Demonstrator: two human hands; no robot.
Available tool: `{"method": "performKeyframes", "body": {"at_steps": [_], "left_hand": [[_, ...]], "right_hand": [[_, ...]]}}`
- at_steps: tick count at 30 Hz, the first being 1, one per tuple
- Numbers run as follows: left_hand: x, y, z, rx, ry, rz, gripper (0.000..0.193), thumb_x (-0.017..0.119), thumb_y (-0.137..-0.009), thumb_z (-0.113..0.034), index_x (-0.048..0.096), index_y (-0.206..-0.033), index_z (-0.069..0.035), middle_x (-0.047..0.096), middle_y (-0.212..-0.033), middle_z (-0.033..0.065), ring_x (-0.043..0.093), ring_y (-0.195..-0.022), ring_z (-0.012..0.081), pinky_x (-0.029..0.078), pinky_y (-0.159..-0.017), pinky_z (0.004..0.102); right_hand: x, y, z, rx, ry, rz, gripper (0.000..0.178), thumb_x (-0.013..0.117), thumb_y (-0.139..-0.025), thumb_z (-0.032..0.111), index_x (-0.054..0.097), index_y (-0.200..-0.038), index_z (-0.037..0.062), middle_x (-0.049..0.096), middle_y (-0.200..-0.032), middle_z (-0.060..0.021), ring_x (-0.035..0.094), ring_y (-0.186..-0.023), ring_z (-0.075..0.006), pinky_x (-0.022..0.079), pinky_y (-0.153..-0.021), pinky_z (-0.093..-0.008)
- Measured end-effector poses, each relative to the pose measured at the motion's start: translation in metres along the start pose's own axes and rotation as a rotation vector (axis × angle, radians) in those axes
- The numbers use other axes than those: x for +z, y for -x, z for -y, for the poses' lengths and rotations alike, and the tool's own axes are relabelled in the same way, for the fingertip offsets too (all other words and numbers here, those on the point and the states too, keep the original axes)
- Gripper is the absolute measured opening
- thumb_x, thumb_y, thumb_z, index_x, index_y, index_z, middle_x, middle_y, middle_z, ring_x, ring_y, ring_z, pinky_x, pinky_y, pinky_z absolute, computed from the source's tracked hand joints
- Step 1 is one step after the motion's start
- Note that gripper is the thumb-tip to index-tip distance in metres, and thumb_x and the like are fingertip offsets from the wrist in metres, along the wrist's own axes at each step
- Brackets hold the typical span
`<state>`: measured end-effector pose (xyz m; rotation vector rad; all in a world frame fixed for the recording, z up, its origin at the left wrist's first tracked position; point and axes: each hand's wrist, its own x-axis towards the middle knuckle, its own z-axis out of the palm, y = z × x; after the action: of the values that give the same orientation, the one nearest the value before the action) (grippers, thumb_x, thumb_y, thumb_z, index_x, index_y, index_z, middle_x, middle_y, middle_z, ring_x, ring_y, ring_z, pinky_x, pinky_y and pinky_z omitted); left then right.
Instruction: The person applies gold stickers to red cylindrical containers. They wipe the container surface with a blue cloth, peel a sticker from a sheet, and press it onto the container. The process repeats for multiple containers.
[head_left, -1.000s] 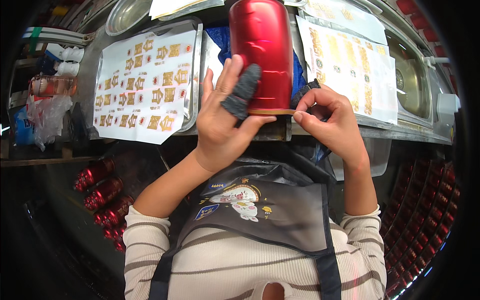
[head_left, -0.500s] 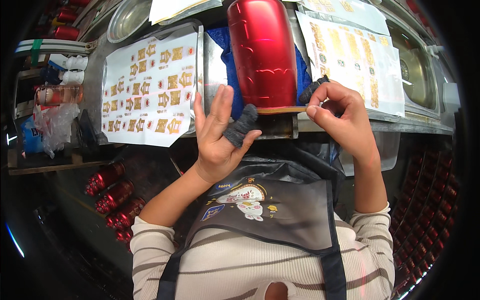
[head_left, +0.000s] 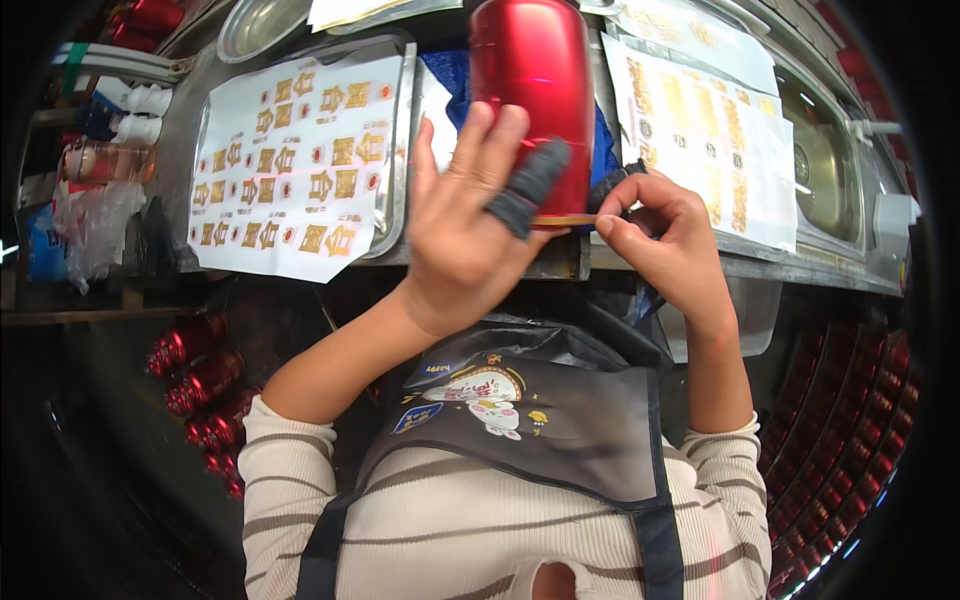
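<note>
A shiny red metal bottle or canister body (head_left: 530, 70) lies on its side on a blue cloth (head_left: 606, 140), its gold-brown rim toward me. My left hand (head_left: 460, 225) is over its near left side, fingers stretched and spread, with a dark cloth cover on one finger. The thumb reaches under the rim and is partly hidden; whether the palm touches the bottle I cannot tell. At the right end of the rim, my right hand (head_left: 670, 225) is closed in a pinch, thumb against index finger. Anything between those tips is too small to make out. A dark cover is also on a right finger.
White sheets with gold characters lie either side: the left sheet (head_left: 290, 165) on a metal tray (head_left: 402, 150), the right sheet (head_left: 690, 140) beside a metal basin (head_left: 830, 150). Another metal bowl (head_left: 262, 25) stands back left. Red bottles (head_left: 205, 385) stand below left, more bottles (head_left: 840, 430) right.
My left hand has moved right and up, from beside the bottle to over its near part. My right hand keeps its pinch by the rim. The view has shifted slightly.
</note>
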<state>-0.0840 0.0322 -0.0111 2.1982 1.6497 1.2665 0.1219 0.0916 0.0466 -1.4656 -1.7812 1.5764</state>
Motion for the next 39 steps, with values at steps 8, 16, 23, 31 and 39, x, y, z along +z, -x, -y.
{"method": "performKeyframes", "body": {"at_steps": [8, 16, 23, 31, 39], "left_hand": [[-0.012, 0.047, 0.007, -0.197, 0.192, 0.033, 0.045, 0.083, -0.075, -0.012, 0.068, -0.114, 0.007, 0.049, -0.144, 0.0267, 0.050, -0.133, 0.0391, 0.025, -0.113, 0.0614], [-0.006, 0.050, 0.010, -0.078, 0.099, 0.044, 0.031, 0.081, -0.079, -0.013, 0.070, -0.101, 0.007, 0.048, -0.146, 0.0240, 0.049, -0.133, 0.0424, 0.020, -0.111, 0.0657], [-0.015, 0.021, 0.001, 0.131, -0.035, 0.133, 0.039, 0.083, -0.074, -0.007, 0.073, -0.112, -0.007, 0.045, -0.149, 0.0246, 0.049, -0.132, 0.0445, 0.023, -0.109, 0.0673], [0.012, -0.008, -0.013, 0.112, -0.086, -0.045, 0.034, 0.074, -0.070, -0.018, 0.078, -0.103, -0.011, 0.051, -0.145, 0.0212, 0.048, -0.133, 0.0450, 0.019, -0.108, 0.0733], [-0.007, 0.023, 0.002, -0.108, 0.113, 0.022, 0.056, 0.085, -0.072, -0.017, 0.068, -0.122, 0.002, 0.047, -0.148, 0.0240, 0.047, -0.135, 0.0413, 0.027, -0.111, 0.0615]], "right_hand": [[-0.001, 0.006, 0.003, -0.063, -0.001, -0.022, 0.009, 0.069, -0.084, 0.006, 0.062, -0.081, 0.0017, 0.055, -0.077, 0.0055, 0.046, -0.066, 0.0003, 0.034, -0.058, -0.0169], [-0.005, 0.005, 0.001, 0.023, -0.108, -0.002, 0.008, 0.068, -0.084, 0.007, 0.062, -0.080, 0.0028, 0.054, -0.074, 0.0071, 0.044, -0.065, 0.0006, 0.034, -0.057, -0.0174], [-0.004, 0.003, -0.005, -0.011, -0.102, -0.023, 0.011, 0.067, -0.086, 0.010, 0.064, -0.081, -0.0003, 0.056, -0.070, 0.0063, 0.045, -0.060, 0.0014, 0.034, -0.052, -0.0173], [-0.001, -0.001, -0.019, -0.026, -0.157, -0.044, 0.010, 0.069, -0.087, 0.009, 0.067, -0.086, -0.0009, 0.058, -0.075, 0.0055, 0.047, -0.064, 0.0007, 0.036, -0.055, -0.0167], [0.004, 0.005, -0.008, -0.026, -0.091, 0.002, 0.009, 0.070, -0.085, 0.008, 0.064, -0.082, 0.0025, 0.057, -0.077, 0.0063, 0.045, -0.065, 0.0014, 0.033, -0.057, -0.0162]]}}
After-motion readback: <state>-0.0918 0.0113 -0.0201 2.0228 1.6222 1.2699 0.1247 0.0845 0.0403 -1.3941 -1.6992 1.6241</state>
